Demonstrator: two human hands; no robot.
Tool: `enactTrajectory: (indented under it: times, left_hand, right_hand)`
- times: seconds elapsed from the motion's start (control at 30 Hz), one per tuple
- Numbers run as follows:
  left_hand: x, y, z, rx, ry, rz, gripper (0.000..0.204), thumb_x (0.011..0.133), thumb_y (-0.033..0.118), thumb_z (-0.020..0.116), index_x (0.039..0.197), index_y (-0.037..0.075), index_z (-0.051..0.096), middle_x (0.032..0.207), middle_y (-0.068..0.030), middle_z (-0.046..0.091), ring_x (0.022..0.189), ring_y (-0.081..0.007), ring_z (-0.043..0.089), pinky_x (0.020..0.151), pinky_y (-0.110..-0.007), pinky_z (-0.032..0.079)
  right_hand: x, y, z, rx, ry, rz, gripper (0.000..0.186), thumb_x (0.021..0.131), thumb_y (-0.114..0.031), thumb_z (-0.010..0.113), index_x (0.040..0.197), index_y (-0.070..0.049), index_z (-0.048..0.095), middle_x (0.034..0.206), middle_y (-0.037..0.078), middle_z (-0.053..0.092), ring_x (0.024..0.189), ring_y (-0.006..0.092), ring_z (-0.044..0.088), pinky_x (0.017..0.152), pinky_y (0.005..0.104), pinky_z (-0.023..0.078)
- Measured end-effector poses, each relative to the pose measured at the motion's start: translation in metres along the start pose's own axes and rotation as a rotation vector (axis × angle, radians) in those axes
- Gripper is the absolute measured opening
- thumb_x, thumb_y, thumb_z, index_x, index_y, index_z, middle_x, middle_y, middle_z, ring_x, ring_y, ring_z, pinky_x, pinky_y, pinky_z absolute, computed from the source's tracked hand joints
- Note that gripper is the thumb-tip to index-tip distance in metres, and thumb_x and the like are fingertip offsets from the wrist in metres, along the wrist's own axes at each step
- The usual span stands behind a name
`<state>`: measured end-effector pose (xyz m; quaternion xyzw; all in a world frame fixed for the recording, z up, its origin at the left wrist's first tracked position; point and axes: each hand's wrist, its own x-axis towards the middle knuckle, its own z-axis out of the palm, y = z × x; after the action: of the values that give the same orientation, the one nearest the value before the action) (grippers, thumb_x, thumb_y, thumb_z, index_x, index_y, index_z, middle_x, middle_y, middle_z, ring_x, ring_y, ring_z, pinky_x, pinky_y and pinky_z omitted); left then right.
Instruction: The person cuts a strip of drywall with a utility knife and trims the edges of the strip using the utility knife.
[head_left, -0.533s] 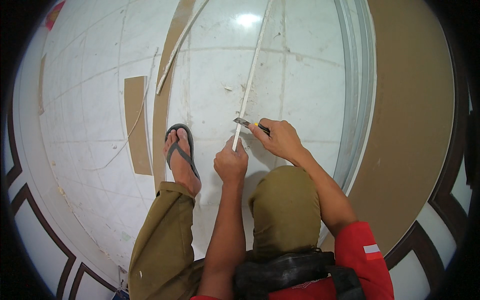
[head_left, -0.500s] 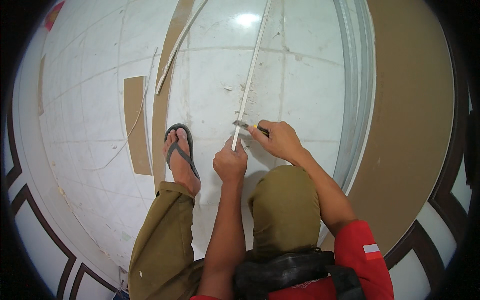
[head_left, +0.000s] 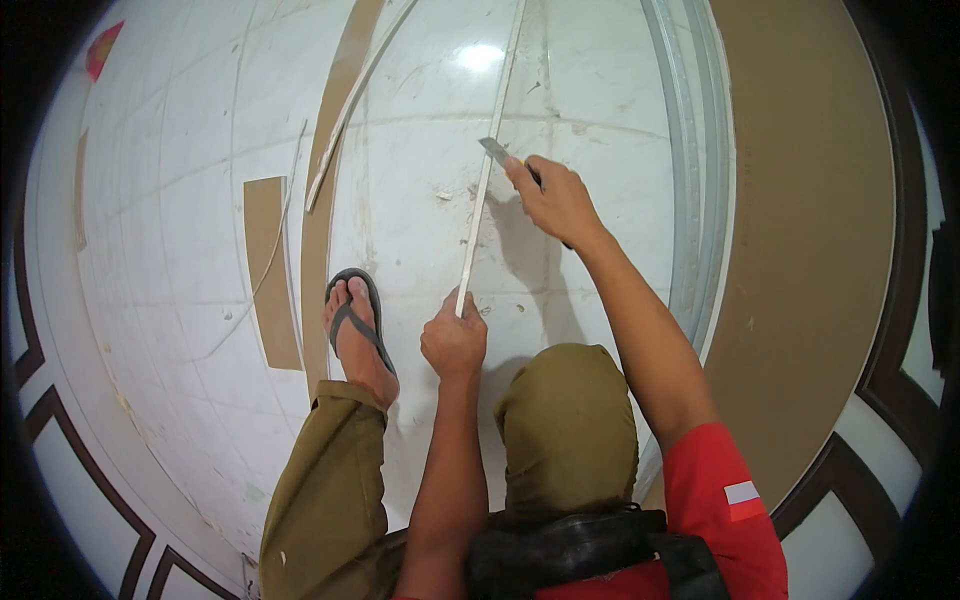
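1. Left hand (head_left: 454, 344), mid-frame, pinches the near end of the strip (head_left: 477, 220), which runs to the top edge; a loose pinch could let it twist.
2. Right hand (head_left: 562, 204), upper centre, is wrapped around the knife (head_left: 495, 151); its blade crosses the strip, contact unclear. Uneven pressure could snap the strip.
3. A slip toward the frame's bottom could cut the left hand or knee (head_left: 570, 425).

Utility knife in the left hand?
No, the right hand holds the utility knife, while the left hand grips the white strip at its near end.
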<state>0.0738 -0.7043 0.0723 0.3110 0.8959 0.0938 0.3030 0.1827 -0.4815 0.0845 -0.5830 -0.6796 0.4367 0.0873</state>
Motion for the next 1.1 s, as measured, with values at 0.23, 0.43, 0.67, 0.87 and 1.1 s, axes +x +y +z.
enactTrajectory:
  times: [0.23, 0.43, 0.67, 0.87, 1.1]
  left_hand:
    - [0.001, -0.003, 0.0, 0.016, -0.001, 0.004, 0.033, 0.099, 0.036, 0.066, 0.122, 0.016, 0.08, 0.076, -0.0207, 0.074, 0.075, -0.0458, 0.073, 0.074, -0.055, 0.059]
    - [0.001, -0.006, 0.001, -0.024, 0.013, 0.01, 0.033, 0.099, 0.036, 0.067, 0.121, 0.015, 0.08, 0.076, -0.0225, 0.074, 0.074, -0.0463, 0.073, 0.073, -0.057, 0.059]
    - [0.002, -0.006, 0.006, -0.023, 0.036, 0.031, 0.033, 0.099, 0.036, 0.067, 0.12, 0.015, 0.08, 0.075, -0.0227, 0.073, 0.072, -0.0466, 0.073, 0.071, -0.056, 0.059]
    - [0.0, -0.008, 0.006, -0.033, 0.064, 0.056, 0.03, 0.098, 0.034, 0.068, 0.118, 0.015, 0.081, 0.072, -0.0218, 0.072, 0.07, -0.0462, 0.072, 0.069, -0.056, 0.058]
    - [0.0, -0.008, 0.009, -0.03, 0.081, 0.085, 0.029, 0.098, 0.033, 0.069, 0.118, 0.016, 0.081, 0.072, -0.0218, 0.072, 0.069, -0.0463, 0.072, 0.068, -0.055, 0.058]
  right_hand:
    - [0.004, -0.027, -0.015, -0.206, -0.144, 0.169, 0.065, 0.103, -0.061, 0.055, 0.089, -0.001, 0.076, 0.08, 0.024, 0.072, 0.08, 0.0432, 0.071, 0.074, 0.0514, 0.055]
    - [-0.053, -0.013, -0.004, -0.328, -0.297, 0.034, 0.065, 0.103, -0.062, 0.055, 0.085, -0.004, 0.077, 0.073, 0.021, 0.072, 0.073, 0.0437, 0.07, 0.07, 0.0515, 0.056]
    - [-0.036, -0.015, 0.0, -0.23, -0.073, 0.023, 0.064, 0.104, -0.06, 0.055, 0.082, -0.003, 0.074, 0.069, 0.021, 0.069, 0.068, 0.0442, 0.067, 0.064, 0.0519, 0.053]
    - [-0.056, -0.01, 0.001, -0.294, -0.257, 0.057, 0.064, 0.104, -0.06, 0.055, 0.081, -0.003, 0.073, 0.069, 0.022, 0.068, 0.067, 0.0436, 0.066, 0.064, 0.0514, 0.053]
    - [-0.045, -0.006, 0.004, -0.202, -0.1, 0.001, 0.067, 0.102, -0.062, 0.059, 0.076, -0.002, 0.07, 0.062, 0.021, 0.062, 0.061, 0.0422, 0.061, 0.059, 0.0493, 0.048]
